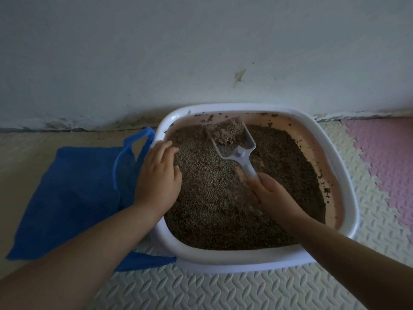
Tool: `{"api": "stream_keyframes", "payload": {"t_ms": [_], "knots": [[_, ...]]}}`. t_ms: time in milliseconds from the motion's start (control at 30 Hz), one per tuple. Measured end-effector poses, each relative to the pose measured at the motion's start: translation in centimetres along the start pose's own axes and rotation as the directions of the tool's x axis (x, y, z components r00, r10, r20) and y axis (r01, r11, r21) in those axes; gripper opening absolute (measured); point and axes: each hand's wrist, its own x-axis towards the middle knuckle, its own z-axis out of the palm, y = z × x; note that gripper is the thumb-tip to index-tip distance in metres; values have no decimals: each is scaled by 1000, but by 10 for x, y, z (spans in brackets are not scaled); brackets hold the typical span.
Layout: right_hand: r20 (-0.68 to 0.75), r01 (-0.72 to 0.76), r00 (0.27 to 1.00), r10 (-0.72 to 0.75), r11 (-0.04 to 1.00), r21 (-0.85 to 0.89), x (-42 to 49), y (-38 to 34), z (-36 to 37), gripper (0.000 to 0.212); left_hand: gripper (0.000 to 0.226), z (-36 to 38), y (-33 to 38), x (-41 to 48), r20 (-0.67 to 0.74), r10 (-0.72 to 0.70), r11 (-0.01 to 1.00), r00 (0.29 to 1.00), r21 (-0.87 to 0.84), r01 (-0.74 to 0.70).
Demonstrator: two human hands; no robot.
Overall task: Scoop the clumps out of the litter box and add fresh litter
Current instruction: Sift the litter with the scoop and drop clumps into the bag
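**Scooping stage.** We hold the scoop [240, 153] by the near end of its handle, the fingers of our right hand [274, 195] wrapped round it. The plastic looks stiff and light, so it should lever well from here, though a loaded head will likely feel tip-heavy. The head, at the far side of the litter box [223, 261], carries a pale clump [225, 133] that may crumble if jolted. Our left hand [158, 175] rests at the box's left edge, fingers loosely bent, holding nothing we can make out. The box holds dark, loose litter [212, 209]. A blue bag [73, 198] lies left of it, contents unseen.
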Motion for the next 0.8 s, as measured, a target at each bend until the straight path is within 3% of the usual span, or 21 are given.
{"api": "stream_keyframes", "payload": {"t_ms": [233, 533, 800], "knots": [[-14, 26, 1000, -25, 996, 90, -22, 6, -11, 24, 46, -1, 0, -1, 23, -63, 996, 998, -64, 64], [18, 15, 1000, -14, 996, -89, -29, 12, -23, 28, 54, -3, -5, -10, 45, -87, 992, 995, -91, 91], [19, -36, 999, 36, 999, -7, -31, 7, -18, 25, 62, -6, -4, -15, 85, -103, 994, 991, -30, 106]]}}
